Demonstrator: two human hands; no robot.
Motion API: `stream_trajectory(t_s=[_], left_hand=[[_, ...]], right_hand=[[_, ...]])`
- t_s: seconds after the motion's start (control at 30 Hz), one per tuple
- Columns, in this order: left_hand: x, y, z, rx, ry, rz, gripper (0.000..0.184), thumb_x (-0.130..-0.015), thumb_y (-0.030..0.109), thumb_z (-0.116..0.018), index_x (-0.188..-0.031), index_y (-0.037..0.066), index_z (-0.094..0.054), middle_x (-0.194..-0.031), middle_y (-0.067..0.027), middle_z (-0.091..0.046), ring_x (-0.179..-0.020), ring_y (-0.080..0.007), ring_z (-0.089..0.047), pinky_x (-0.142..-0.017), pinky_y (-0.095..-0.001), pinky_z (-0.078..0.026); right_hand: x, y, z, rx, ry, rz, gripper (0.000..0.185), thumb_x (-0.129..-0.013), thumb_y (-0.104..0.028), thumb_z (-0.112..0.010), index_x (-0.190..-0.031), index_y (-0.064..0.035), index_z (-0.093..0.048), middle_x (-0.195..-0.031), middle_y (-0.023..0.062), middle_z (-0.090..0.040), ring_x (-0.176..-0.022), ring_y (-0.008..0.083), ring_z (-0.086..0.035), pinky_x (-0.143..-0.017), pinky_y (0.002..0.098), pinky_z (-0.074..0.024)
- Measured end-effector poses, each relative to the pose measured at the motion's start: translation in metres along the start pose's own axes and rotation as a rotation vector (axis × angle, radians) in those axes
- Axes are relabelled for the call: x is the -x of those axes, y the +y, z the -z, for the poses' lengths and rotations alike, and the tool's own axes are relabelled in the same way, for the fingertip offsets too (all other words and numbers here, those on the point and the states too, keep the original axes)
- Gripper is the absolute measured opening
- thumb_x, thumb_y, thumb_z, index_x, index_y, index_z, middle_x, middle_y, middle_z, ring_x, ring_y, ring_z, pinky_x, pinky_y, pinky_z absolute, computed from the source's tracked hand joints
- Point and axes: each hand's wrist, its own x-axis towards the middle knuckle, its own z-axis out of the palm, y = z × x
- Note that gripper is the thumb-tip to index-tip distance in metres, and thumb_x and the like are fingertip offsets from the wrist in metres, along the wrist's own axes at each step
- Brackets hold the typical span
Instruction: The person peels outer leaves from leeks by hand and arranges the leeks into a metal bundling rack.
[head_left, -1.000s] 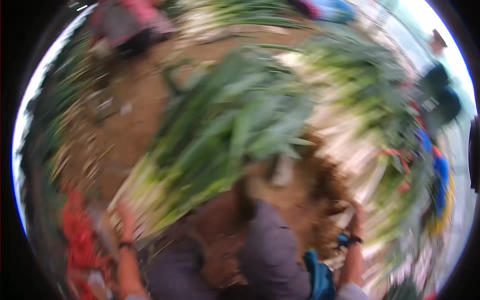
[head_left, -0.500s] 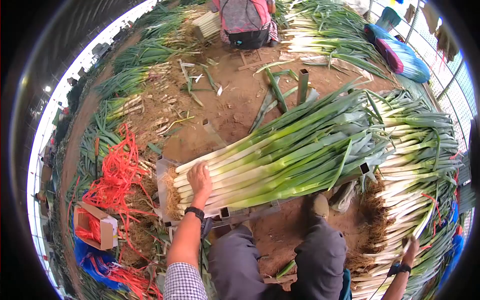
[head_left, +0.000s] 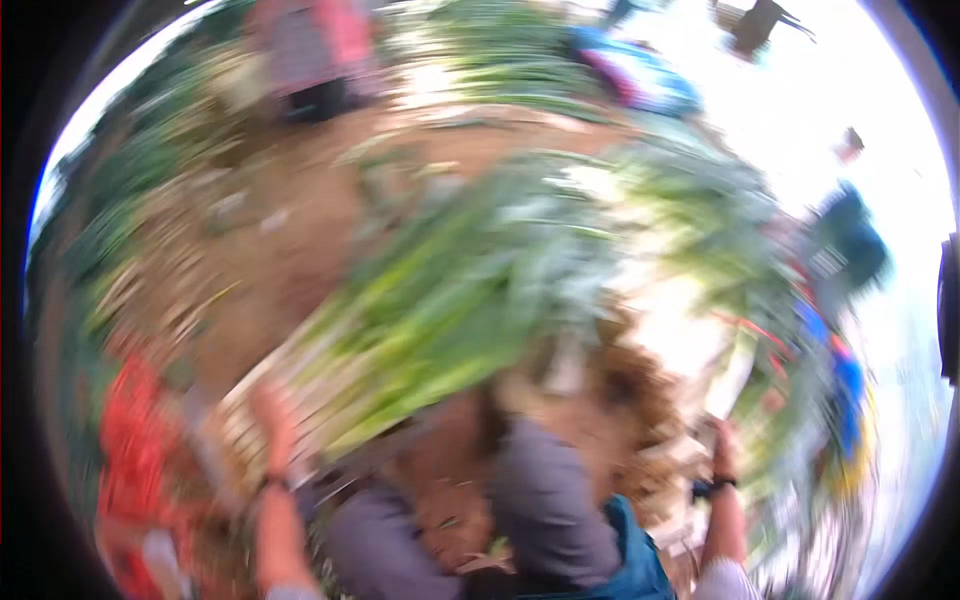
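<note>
The whole view is smeared by motion. A bundle of leeks (head_left: 430, 310) lies slantwise in front of me, white ends at lower left and green leaves toward upper right. My left hand (head_left: 272, 405) rests on the white stalks near their root end; its fingers are blurred. On the right, my right hand (head_left: 722, 445) is at the root side of a long leek pile (head_left: 690, 300), touching or close to a pale stalk. Blur hides whether its fingers are closed on that stalk.
Red plastic strips (head_left: 135, 430) lie at the left. A person in pink and grey (head_left: 320, 55) is at the upper left. More leeks (head_left: 490, 60) and a blue bundle (head_left: 640, 75) are at the top. My knees (head_left: 550, 490) are below the bundle.
Since half a second ago the view has swung right, shifting the person, strips and bundle leftward. My left hand remains on the stalks and my right hand remains by the right pile.
</note>
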Motion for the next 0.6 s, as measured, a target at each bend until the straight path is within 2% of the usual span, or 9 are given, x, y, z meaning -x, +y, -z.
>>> stream_trajectory(t_s=[0.03,0.07,0.1,0.13,0.2,0.27,0.33,0.47,0.6], left_hand=[[-0.008,-0.005,0.002,-0.035,-0.146,0.056,0.04,-0.103,0.025,-0.047,-0.133,0.002,-0.059,-0.13,-0.0186,-0.062,-0.124,-0.0347,-0.054,-0.11,-0.0512,-0.036],[-0.014,-0.011,0.007,-0.077,-0.292,0.105,0.04,-0.104,0.026,-0.047,-0.134,0.002,-0.059,-0.131,-0.0185,-0.062,-0.125,-0.0343,-0.054,-0.11,-0.0499,-0.036],[-0.025,-0.01,0.019,-0.076,-0.081,0.058,0.043,-0.107,0.03,-0.042,-0.136,0.002,-0.059,-0.136,-0.019,-0.06,-0.127,-0.0363,-0.053,-0.11,-0.0501,-0.037],[-0.023,-0.012,0.033,-0.127,-0.274,0.12,0.048,-0.109,0.035,-0.037,-0.138,0.003,-0.057,-0.141,-0.0185,-0.058,-0.131,-0.0367,-0.05,-0.111,-0.0492,-0.036],[-0.037,0.002,0.053,-0.1,-0.299,0.181,0.05,-0.11,0.041,-0.035,-0.14,0.007,-0.057,-0.141,-0.0139,-0.059,-0.131,-0.0346,-0.052,-0.108,-0.0479,-0.039],[-0.043,0.002,0.056,-0.075,-0.344,0.176,0.052,-0.11,0.043,-0.034,-0.14,0.007,-0.056,-0.142,-0.0138,-0.058,-0.133,-0.0343,-0.05,-0.11,-0.0481,-0.036],[-0.048,0.013,0.06,-0.077,-0.396,0.193,0.053,-0.11,0.044,-0.034,-0.141,0.007,-0.055,-0.143,-0.0136,-0.057,-0.135,-0.034,-0.048,-0.111,-0.0482,-0.035],[-0.057,0.028,0.082,-0.146,-0.495,0.202,0.054,-0.11,0.046,-0.032,-0.145,0.011,-0.052,-0.148,-0.0127,-0.053,-0.136,-0.0341,-0.047,-0.111,-0.0484,-0.035],[-0.063,0.033,0.082,-0.143,-0.498,0.163,0.053,-0.11,0.045,-0.032,-0.145,0.01,-0.052,-0.146,-0.014,-0.054,-0.134,-0.0359,-0.048,-0.109,-0.0484,-0.037]], right_hand=[[0.003,-0.027,-0.004,-0.213,0.019,-0.159,0.033,-0.105,-0.021,-0.048,-0.131,-0.0053,-0.061,-0.126,0.0128,-0.064,-0.122,0.0265,-0.057,-0.111,0.0407,-0.0402],[0.004,-0.02,-0.022,-0.589,0.116,-0.554,0.025,-0.102,-0.022,-0.056,-0.116,-0.0027,-0.066,-0.102,0.0096,-0.069,-0.092,0.0228,-0.066,-0.088,0.0393,-0.0547],[-0.022,-0.063,-0.023,-0.925,0.23,-0.894,0.024,-0.098,-0.025,-0.066,-0.102,-0.0014,-0.067,-0.082,0.0048,-0.066,-0.065,0.0167,-0.063,-0.063,0.0342,-0.0558],[-0.02,-0.058,-0.034,-0.906,0.239,-0.866,0.025,-0.094,-0.024,-0.072,-0.099,0.0003,-0.066,-0.079,0.0068,-0.065,-0.058,0.017,-0.062,-0.054,0.0319,-0.0545],[-0.039,-0.125,0.018,-1.055,0.189,-0.969,0.024,-0.094,-0.021,-0.071,-0.1,0.0014,-0.063,-0.08,0.0075,-0.064,-0.057,0.0176,-0.062,-0.054,0.034,-0.0559],[-0.041,-0.146,0.06,-1.106,0.301,-0.914,0.029,-0.097,-0.021,-0.066,-0.107,0.0052,-0.061,-0.086,0.0078,-0.065,-0.06,0.0136,-0.064,-0.058,0.0301,-0.0601],[-0.032,-0.149,0.105,-1.163,0.283,-0.864,0.029,-0.098,-0.02,-0.065,-0.111,0.0049,-0.059,-0.085,0.008,-0.064,-0.061,0.0138,-0.064,-0.058,0.0322,-0.0607],[-0.012,-0.212,0.184,-1.046,0.371,-0.695,0.031,-0.097,-0.013,-0.062,-0.122,0.0057,-0.058,-0.084,0.0076,-0.064,-0.057,0.0128,-0.06,-0.057,0.032,-0.059],[0.002,-0.214,0.218,-0.887,0.486,-0.598,0.047,-0.094,-0.005,-0.06,-0.14,0.0019,-0.052,-0.085,0.0065,-0.063,-0.058,0.0115,-0.059,-0.06,0.0328,-0.0593]])
